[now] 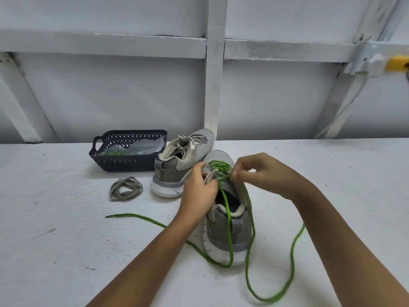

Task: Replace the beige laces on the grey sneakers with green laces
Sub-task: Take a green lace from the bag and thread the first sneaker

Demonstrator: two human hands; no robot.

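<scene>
White painted table [66, 240] against a white beamed wall. Two grey sneakers stand on it. The near sneaker [243, 235] sits heel toward you, mid-table. Your left hand [199, 187] grips its tongue edge, and your right hand [261, 171] pinches the green lace [230, 235] at the eyelets. That lace crosses the lower eyelets; both tails spill onto the table. The far sneaker [183, 160], just behind, carries beige laces. One dark basket [124, 165] at its left holds a clear bag [141, 147] with green laces inside. One removed beige lace [126, 188] lies coiled before the basket.
</scene>
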